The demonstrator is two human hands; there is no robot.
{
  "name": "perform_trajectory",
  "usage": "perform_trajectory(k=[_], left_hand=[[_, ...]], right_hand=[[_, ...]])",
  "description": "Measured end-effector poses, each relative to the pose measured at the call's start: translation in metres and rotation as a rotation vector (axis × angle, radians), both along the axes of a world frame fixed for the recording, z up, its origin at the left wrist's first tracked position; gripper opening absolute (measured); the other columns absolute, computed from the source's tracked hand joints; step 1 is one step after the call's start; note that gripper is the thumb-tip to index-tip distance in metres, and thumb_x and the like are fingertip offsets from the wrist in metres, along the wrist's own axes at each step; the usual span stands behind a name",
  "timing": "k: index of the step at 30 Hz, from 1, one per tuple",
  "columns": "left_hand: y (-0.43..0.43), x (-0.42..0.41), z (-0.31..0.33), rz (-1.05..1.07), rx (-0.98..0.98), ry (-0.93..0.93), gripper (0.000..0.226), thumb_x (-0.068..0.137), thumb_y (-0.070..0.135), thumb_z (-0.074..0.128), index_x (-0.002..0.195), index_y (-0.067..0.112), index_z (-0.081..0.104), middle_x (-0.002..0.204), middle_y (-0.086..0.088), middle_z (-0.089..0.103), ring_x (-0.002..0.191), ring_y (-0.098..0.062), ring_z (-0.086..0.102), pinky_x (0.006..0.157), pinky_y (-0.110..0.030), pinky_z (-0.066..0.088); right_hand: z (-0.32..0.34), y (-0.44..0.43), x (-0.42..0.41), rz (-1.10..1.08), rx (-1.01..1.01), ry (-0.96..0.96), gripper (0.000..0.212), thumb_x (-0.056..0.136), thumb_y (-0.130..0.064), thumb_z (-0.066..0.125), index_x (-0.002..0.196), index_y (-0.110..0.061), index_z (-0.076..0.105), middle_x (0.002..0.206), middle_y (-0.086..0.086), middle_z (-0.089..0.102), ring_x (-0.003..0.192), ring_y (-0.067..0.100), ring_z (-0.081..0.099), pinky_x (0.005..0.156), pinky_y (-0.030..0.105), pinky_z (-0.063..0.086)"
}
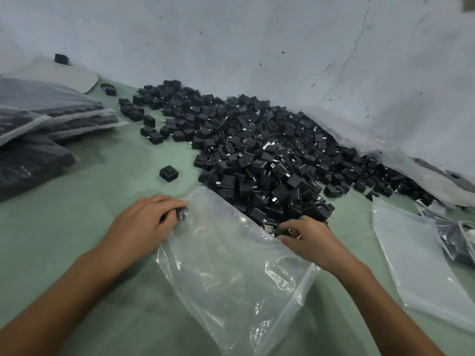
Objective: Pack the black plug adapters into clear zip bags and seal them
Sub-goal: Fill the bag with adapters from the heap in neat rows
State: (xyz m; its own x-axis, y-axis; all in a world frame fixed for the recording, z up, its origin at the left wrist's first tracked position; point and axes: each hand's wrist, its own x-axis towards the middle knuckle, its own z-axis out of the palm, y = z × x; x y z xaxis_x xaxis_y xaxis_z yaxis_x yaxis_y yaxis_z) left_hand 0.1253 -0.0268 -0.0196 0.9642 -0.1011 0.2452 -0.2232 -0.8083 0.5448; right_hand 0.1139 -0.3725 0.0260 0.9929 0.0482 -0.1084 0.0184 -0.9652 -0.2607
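Black adapters [180, 213] fill left hand [144, 222]; right hand [305, 237] pinches another [285, 231] above bag [231, 265].

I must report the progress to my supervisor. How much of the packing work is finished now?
Done: filled bags lie stacked at far left. In hand: the clear bag in front looks empty; the left hand holds an adapter at its mouth, and the right hand pinches another from the pile. Left: most of the work, as the pile is big. A spare bag waits at right.

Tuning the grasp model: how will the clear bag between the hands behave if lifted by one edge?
The clear bag probably flops: it lies crumpled and creased. Likely very light, since it looks empty. The glossy film may be slippery, so the left hand and right hand should pinch it.
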Motion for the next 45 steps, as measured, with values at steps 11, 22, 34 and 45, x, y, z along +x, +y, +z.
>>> perform_trajectory(k=[11,22,34,45], left_hand=[[0.000,0.000,-0.001,0.013,-0.005,-0.004,0.035,0.099,0.031,0.043,0.123,0.048,0.062,0.123,0.029,0.057,0.108,-0.006,0.049,0.082,-0.025,0.037],[0.000,0.002,-0.001,0.005,0.005,-0.010,0.035,0.100,0.029,0.044,0.122,0.048,0.063,0.123,0.027,0.058,0.108,-0.008,0.050,0.080,-0.027,0.036],[-0.002,0.002,-0.004,0.008,-0.023,-0.014,0.034,0.099,0.030,0.046,0.123,0.046,0.063,0.125,0.028,0.058,0.112,-0.006,0.051,0.083,-0.024,0.036],[0.000,0.002,-0.002,-0.011,-0.001,-0.031,0.034,0.098,0.031,0.045,0.124,0.044,0.063,0.126,0.025,0.059,0.111,-0.008,0.053,0.089,-0.028,0.043]], right_hand=[[-0.016,-0.023,-0.026,0.050,0.280,-0.109,0.031,0.090,-0.021,0.073,0.113,-0.039,0.062,0.115,-0.018,0.057,0.093,0.003,0.061,0.083,0.013,0.047],[0.016,-0.045,-0.144,-0.407,1.330,0.197,0.031,0.083,-0.016,0.053,0.107,-0.005,0.070,0.107,0.031,0.069,0.057,0.034,0.062,0.047,0.031,0.052],[-0.027,0.087,-0.103,-0.295,1.783,0.462,0.041,0.074,0.008,0.076,0.115,0.006,0.070,0.121,0.022,0.067,0.100,0.028,0.071,0.077,0.029,0.059],[-0.040,0.162,-0.008,-0.069,0.873,-0.108,0.023,0.096,-0.030,0.061,0.114,-0.024,0.073,0.110,-0.006,0.072,0.104,0.012,0.066,0.097,0.041,0.052]])
